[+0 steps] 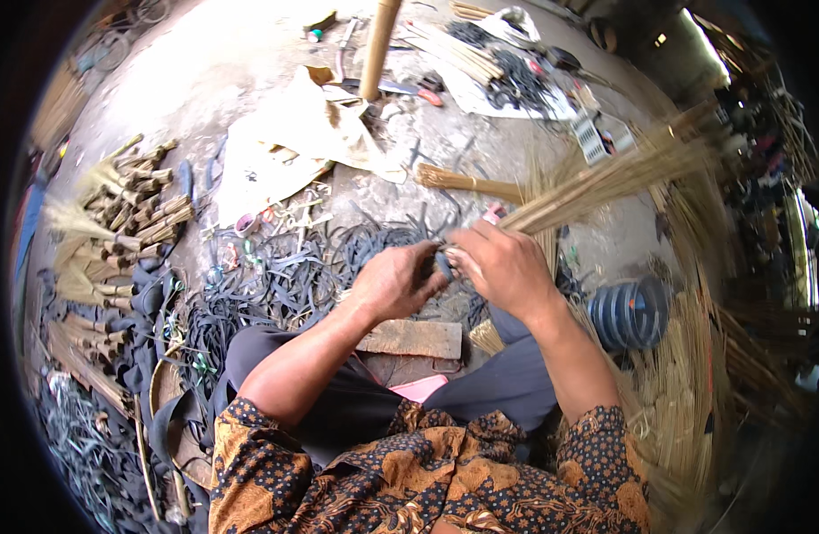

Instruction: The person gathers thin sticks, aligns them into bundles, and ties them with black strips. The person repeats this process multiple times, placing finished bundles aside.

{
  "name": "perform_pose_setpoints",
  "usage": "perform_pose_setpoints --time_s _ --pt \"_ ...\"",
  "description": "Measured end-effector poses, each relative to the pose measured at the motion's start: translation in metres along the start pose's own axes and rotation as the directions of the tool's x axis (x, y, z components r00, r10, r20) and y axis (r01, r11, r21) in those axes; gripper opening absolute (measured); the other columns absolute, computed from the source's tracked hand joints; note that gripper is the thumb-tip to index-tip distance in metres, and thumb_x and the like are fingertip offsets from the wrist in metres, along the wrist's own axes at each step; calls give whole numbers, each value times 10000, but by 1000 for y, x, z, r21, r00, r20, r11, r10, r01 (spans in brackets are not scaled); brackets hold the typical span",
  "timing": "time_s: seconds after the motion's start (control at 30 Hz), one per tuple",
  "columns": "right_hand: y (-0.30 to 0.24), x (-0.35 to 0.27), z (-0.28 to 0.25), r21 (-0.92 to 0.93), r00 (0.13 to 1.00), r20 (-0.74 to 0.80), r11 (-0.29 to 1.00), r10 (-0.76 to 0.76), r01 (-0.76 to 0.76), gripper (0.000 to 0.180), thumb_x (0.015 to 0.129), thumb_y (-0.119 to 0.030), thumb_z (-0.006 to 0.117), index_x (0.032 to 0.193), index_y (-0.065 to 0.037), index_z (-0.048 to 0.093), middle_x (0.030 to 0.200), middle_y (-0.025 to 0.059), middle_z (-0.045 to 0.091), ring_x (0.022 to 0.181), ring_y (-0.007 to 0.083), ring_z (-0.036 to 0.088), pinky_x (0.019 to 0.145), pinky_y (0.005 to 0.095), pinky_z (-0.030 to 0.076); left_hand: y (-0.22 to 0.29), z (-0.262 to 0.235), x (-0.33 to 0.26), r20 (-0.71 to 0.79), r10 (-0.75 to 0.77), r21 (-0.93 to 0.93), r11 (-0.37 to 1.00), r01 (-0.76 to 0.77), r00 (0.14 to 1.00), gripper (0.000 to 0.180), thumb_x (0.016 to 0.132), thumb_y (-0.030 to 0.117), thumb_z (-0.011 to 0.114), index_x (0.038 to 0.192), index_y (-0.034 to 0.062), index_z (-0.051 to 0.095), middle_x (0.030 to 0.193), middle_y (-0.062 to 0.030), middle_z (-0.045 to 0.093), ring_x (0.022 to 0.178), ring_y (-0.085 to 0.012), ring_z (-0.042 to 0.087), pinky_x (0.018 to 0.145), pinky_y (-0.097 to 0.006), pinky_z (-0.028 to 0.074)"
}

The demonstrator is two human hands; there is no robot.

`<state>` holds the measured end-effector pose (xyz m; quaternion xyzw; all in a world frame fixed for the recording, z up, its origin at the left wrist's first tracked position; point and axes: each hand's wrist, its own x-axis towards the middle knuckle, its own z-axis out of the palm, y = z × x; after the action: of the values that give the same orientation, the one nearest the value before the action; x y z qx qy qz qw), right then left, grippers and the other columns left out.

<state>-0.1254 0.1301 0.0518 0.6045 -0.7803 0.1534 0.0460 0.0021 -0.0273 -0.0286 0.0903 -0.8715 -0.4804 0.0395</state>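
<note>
A long bundle of thin straw-coloured sticks (596, 185) slants to the upper right, its far end blurred. Its near end is in my right hand (509, 271), whose fingers are wrapped round it. Close beside it on the left, my left hand (393, 283) is closed, thumb and fingers pinching a dark rubber strip (443, 263) at the bundle's near end. How the strip lies round the sticks is partly hidden by my fingers. Below my hands a wooden block (411, 339) lies between my crossed legs.
Loose dark rubber strips (271, 289) cover the floor to the left. Bound stick bundles (129, 214) are piled farther left. Another stick bundle (467, 180) lies ahead, near a wooden post (378, 49). A ribbed dark container (629, 313) stands right, beside long loose sticks (677, 392).
</note>
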Motion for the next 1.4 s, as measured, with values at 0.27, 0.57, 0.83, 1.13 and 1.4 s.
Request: perform_pose_setpoints --time_s 0.27,0.57,0.83,1.13,1.4 --pt "-8 -7 19 158 998 51 987 27 -35 114 1007 -130 580 1040 -44 647 941 221 670 881 456 654 734 507 518 -20 10 6 -159 -99 -108 991 83 982 439 870 378 775 1040 -16 686 987 -295 719 973 -480 690 811 -515 565" --pt "5 -41 55 486 958 -63 847 280 -215 211 1094 -162 489 990 -3 579 790 115 546 698 243 547 645 383 439 3 11 12 -39 -158 -817 573 60 987 427 871 332 831 1001 -37 662 757 -86 695 627 -133 648 545 -314 501" --pt "-15 -17 82 384 880 -399 919 257 -95 154 978 -65 669 924 6 543 876 112 491 727 241 548 616 378 435 8 -7 2 -277 -173 -530 848 -1 945 480 918 356 643 1139 -70 635 909 -299 713 876 -395 737 785 -451 549" --pt "-39 5 76 272 828 -511 957 234 -102 124 890 22 627 999 27 568 931 180 525 809 387 580 709 473 477 3 -6 1 -362 -114 -436 898 -60 925 457 932 324 649 1191 -51 629 921 -279 716 845 -366 730 774 -445 550" --pt "-21 -4 58 207 887 -396 964 237 -165 165 892 -31 696 1021 -38 595 993 183 574 965 418 606 920 511 481 -3 -7 0 -219 -83 -478 878 -33 972 380 965 300 693 1107 -48 638 811 -124 692 727 -133 622 675 -326 520"
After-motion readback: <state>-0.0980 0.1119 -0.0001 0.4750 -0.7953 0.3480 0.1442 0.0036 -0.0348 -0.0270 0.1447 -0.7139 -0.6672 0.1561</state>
